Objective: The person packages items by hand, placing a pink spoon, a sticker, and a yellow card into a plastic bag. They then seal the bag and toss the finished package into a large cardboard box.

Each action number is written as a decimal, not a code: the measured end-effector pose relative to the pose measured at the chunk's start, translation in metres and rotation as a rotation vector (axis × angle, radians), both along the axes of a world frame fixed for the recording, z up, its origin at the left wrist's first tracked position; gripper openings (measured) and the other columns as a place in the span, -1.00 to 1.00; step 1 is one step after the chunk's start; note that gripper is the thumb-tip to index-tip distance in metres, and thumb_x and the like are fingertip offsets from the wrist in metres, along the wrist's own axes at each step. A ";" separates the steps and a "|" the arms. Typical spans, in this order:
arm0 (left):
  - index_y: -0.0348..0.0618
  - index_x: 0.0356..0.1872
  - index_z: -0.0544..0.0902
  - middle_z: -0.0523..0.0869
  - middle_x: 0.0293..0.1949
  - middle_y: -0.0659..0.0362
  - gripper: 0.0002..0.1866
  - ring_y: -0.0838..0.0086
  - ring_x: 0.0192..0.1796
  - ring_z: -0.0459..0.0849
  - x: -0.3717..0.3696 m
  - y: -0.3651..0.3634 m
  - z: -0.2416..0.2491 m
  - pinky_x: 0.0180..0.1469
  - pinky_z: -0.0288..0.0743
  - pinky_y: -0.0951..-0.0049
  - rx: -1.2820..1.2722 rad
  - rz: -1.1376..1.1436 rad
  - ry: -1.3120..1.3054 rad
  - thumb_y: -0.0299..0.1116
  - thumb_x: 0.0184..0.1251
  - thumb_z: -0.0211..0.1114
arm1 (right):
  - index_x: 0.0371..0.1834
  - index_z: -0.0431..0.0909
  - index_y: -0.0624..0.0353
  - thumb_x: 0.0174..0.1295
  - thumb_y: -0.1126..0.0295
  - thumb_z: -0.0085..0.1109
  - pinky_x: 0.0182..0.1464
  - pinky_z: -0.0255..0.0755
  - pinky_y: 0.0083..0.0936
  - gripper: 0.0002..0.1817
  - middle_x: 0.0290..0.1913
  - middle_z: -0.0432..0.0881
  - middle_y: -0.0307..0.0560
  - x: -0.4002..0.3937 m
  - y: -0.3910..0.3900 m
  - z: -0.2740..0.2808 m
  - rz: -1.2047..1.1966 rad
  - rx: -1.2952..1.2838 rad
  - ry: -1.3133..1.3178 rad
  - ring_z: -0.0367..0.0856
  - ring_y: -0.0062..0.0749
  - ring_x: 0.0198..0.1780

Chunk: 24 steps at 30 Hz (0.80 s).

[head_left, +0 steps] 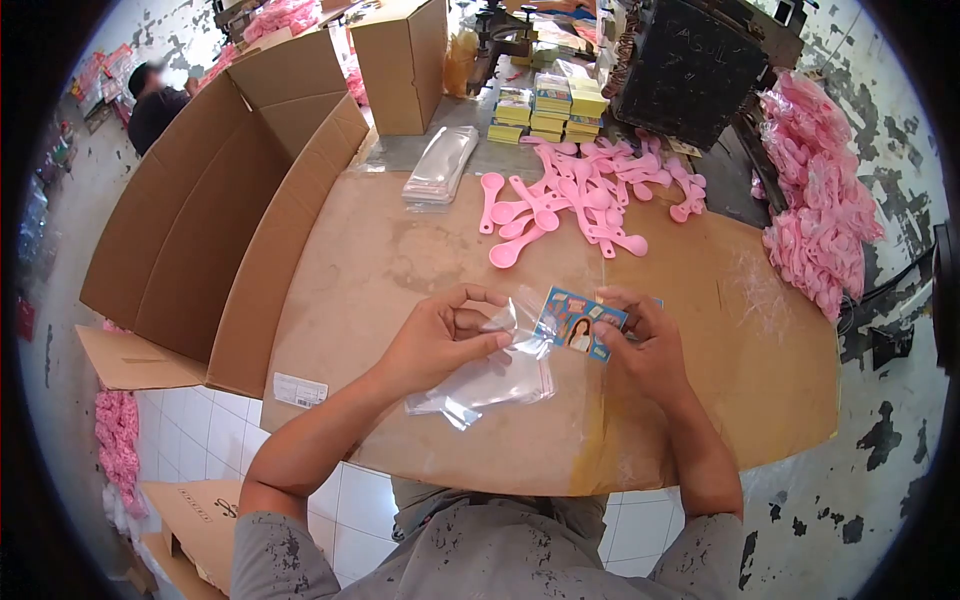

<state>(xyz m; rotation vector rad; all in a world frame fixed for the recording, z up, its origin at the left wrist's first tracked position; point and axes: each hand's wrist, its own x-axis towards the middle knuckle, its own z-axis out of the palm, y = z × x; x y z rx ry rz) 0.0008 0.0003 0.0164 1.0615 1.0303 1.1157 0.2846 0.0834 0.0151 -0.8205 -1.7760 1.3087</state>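
I see a brown cardboard-covered table (400, 260) carrying the work. On it lie a loose heap of pink spoons (580, 195) toward the far edge, a stack of clear plastic bags (440, 165) to their left, and piles of printed cards (548, 105) beyond, beside a closed cardboard box (400, 65).

The person wears a grey short-sleeved shirt, its cloth flecked with dark, worn-looking specks and smudges. The sleeves end above the elbows, so both forearms are bare down to the hands. The left hand (440, 335) and right hand (645, 345) carry no gloves, rings, watch or bands that can be made out. Below the chest, grey cloth of similar shade shows at the lap.
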 end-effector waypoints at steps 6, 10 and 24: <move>-0.32 0.39 0.49 0.88 -0.14 0.03 -0.45 0.53 -0.07 0.84 0.007 -0.004 -0.007 0.02 0.69 0.54 0.005 -0.049 0.073 -0.54 0.43 0.47 | 0.25 0.67 0.19 0.40 0.56 0.34 -0.10 0.57 -0.57 -0.64 -0.03 0.69 -0.20 0.002 0.004 -0.005 0.012 0.111 0.023 0.68 -0.59 -0.07; -0.30 0.39 0.51 0.89 -0.13 0.05 -0.47 0.53 -0.05 0.84 0.008 -0.005 -0.010 0.04 0.68 0.52 0.034 -0.092 0.116 -0.52 0.46 0.46 | 0.18 0.74 0.11 0.35 0.56 0.39 -0.24 0.49 -0.57 -0.66 -0.09 0.69 -0.20 0.001 0.006 0.004 0.123 0.383 -0.167 0.63 -0.59 -0.19; -0.37 0.35 0.54 0.81 0.10 0.04 -0.59 0.50 0.11 0.79 0.019 -0.009 -0.018 0.18 0.70 0.46 0.099 -0.087 0.071 -0.57 0.55 0.33 | 0.17 0.67 0.29 0.41 0.44 0.40 -0.21 0.55 -0.60 -0.68 -0.12 0.80 -0.08 -0.019 -0.003 -0.013 0.141 0.517 -0.182 0.75 -0.56 -0.20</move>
